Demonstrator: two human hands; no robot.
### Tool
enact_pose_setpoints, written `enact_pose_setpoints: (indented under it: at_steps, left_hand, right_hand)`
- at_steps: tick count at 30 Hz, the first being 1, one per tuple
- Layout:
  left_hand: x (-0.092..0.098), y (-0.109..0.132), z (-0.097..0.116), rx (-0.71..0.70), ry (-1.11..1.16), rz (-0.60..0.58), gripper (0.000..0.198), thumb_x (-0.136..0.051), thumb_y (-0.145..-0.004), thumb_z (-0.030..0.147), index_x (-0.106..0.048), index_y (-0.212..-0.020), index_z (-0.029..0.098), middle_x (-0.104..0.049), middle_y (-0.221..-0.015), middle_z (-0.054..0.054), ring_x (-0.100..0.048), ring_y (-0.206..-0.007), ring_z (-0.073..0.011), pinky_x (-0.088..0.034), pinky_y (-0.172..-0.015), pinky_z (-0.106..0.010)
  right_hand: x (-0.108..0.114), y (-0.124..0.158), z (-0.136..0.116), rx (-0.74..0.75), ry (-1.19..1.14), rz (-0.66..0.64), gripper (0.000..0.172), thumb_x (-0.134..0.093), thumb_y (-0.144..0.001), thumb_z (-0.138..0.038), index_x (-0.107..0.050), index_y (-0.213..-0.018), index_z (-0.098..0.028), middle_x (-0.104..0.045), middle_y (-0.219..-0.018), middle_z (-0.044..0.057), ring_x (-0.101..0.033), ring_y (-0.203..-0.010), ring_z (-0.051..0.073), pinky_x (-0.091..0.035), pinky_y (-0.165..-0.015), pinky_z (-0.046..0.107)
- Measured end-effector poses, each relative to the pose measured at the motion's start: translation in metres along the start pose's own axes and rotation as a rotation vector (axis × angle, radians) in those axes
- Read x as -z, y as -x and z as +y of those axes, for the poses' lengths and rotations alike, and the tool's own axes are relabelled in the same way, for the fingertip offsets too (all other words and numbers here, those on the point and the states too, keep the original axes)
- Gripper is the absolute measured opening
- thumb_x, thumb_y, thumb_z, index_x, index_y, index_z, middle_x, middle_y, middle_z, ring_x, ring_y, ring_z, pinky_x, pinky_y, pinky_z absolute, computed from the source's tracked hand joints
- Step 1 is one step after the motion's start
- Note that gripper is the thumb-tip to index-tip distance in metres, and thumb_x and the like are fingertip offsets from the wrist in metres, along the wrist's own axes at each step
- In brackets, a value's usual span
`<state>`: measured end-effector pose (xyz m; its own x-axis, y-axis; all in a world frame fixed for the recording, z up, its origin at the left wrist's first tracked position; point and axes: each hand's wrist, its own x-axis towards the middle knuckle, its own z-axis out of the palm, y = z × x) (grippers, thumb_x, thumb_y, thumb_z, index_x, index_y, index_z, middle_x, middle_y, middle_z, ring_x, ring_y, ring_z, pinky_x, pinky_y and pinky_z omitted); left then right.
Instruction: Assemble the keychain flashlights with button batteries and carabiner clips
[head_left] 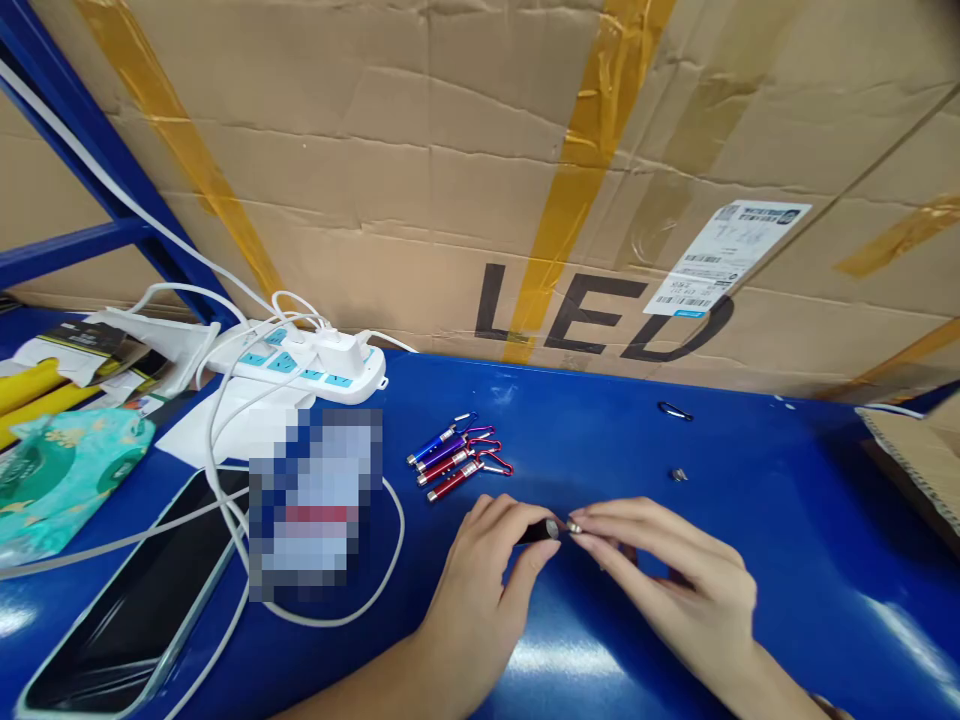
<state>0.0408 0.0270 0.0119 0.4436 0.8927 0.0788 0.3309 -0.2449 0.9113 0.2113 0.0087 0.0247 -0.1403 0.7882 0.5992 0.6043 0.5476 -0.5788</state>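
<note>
My left hand (487, 575) is closed around a short black flashlight tube (538, 531), whose round end faces right. Just across from that end, the fingertips of my right hand (675, 570) pinch a small silvery piece (574, 526), too small to name for sure. A narrow gap separates it from the tube. Beyond my left hand, several mini keychain flashlights (454, 480) in blue, purple and red lie side by side, each with a carabiner clip. A loose black carabiner (675, 411) and a small metal part (678, 475) lie farther back on the right.
A blue tabletop (795, 520) meets a large cardboard box (450, 200) at the back. To the left are a white power strip (360, 378) with trailing cables, a phone (142, 610), a blurred-out object (322, 500) and a teal tissue pack (82, 465). Another carton (922, 450) stands at right.
</note>
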Motion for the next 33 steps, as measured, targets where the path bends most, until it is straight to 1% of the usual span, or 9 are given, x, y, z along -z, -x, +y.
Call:
enact_pose_setpoints:
  at_steps: [4,15,18,20,22,24,26,29,33]
  left_hand:
    - [-0.005,0.003,-0.002,-0.013,-0.022,-0.023,0.016,-0.048,-0.091,0.013,-0.063,-0.094,0.019,-0.065,-0.088,-0.002,-0.057,-0.084,-0.0206,-0.040,-0.083,-0.034]
    - [-0.006,0.003,-0.006,-0.028,-0.011,0.010,0.017,-0.049,-0.089,0.011,-0.063,-0.092,0.020,-0.066,-0.087,-0.003,-0.057,-0.083,-0.0204,-0.042,-0.079,-0.033]
    - [-0.005,0.003,-0.005,-0.015,0.009,0.019,0.018,-0.049,-0.088,0.012,-0.064,-0.091,0.020,-0.065,-0.086,-0.003,-0.057,-0.082,-0.0204,-0.042,-0.077,-0.032]
    - [-0.004,0.004,-0.003,0.002,0.022,0.028,0.016,-0.050,-0.088,0.014,-0.064,-0.091,0.020,-0.065,-0.085,-0.002,-0.057,-0.081,-0.0202,-0.042,-0.076,-0.031]
    - [-0.003,0.004,0.001,0.015,0.044,0.034,0.015,-0.051,-0.087,0.016,-0.064,-0.090,0.021,-0.065,-0.086,-0.002,-0.057,-0.081,-0.0199,-0.042,-0.076,-0.030]
    - [-0.003,0.005,0.004,0.033,0.068,0.045,0.015,-0.050,-0.088,0.017,-0.064,-0.091,0.022,-0.064,-0.086,-0.002,-0.056,-0.078,-0.0188,-0.042,-0.074,-0.029]
    - [-0.003,0.007,0.006,0.044,0.091,0.053,0.016,-0.049,-0.088,0.019,-0.064,-0.092,0.023,-0.064,-0.085,-0.002,-0.055,-0.076,-0.0180,-0.043,-0.073,-0.028]
    - [-0.003,0.009,0.007,0.045,0.124,0.062,0.015,-0.049,-0.088,0.021,-0.063,-0.093,0.024,-0.063,-0.085,-0.001,-0.054,-0.075,-0.0172,-0.043,-0.071,-0.027]
    - [-0.003,0.007,0.006,0.033,0.156,0.096,0.013,-0.050,-0.086,0.020,-0.063,-0.089,0.023,-0.061,-0.083,0.000,-0.054,-0.075,-0.0166,-0.042,-0.071,-0.026]
  right_hand:
    - [-0.001,0.001,0.002,0.096,-0.029,-0.071,0.018,-0.063,-0.078,-0.010,-0.071,-0.090,-0.023,-0.072,-0.081,0.002,-0.069,-0.070,0.015,-0.058,-0.060,0.022]
    - [-0.003,0.001,0.004,0.122,-0.049,-0.139,0.010,-0.064,-0.080,-0.013,-0.069,-0.087,-0.018,-0.070,-0.084,0.004,-0.068,-0.073,0.013,-0.057,-0.063,0.020]
    - [-0.003,0.002,0.005,0.134,-0.042,-0.165,0.010,-0.063,-0.081,-0.014,-0.069,-0.090,-0.016,-0.069,-0.087,0.006,-0.067,-0.071,0.011,-0.054,-0.058,0.017]
    - [-0.002,0.000,0.009,0.134,-0.015,-0.157,0.009,-0.061,-0.083,-0.015,-0.068,-0.088,-0.016,-0.069,-0.087,0.005,-0.065,-0.066,0.009,-0.052,-0.053,0.015]
    - [0.003,-0.002,0.017,0.109,0.092,-0.086,0.009,-0.058,-0.084,-0.017,-0.067,-0.084,-0.016,-0.069,-0.083,0.004,-0.064,-0.066,0.009,-0.050,-0.053,0.016]
    - [0.011,-0.006,0.031,0.037,0.314,0.022,0.012,-0.057,-0.085,-0.022,-0.067,-0.080,-0.018,-0.069,-0.080,0.002,-0.064,-0.065,0.010,-0.049,-0.054,0.018]
    - [0.021,-0.009,0.047,-0.112,0.610,0.060,0.016,-0.056,-0.086,-0.028,-0.069,-0.080,-0.021,-0.069,-0.082,0.000,-0.060,-0.052,0.008,-0.042,-0.045,0.020]
    - [0.036,-0.012,0.065,-0.387,0.936,-0.032,0.015,-0.059,-0.082,-0.031,-0.071,-0.085,-0.022,-0.069,-0.084,0.000,-0.061,-0.052,0.013,-0.032,-0.037,0.023]
    - [0.047,-0.012,0.070,-0.654,1.109,-0.161,0.023,-0.057,-0.083,-0.034,-0.070,-0.097,-0.021,-0.068,-0.094,0.006,-0.064,-0.057,0.020,-0.031,-0.039,0.026]
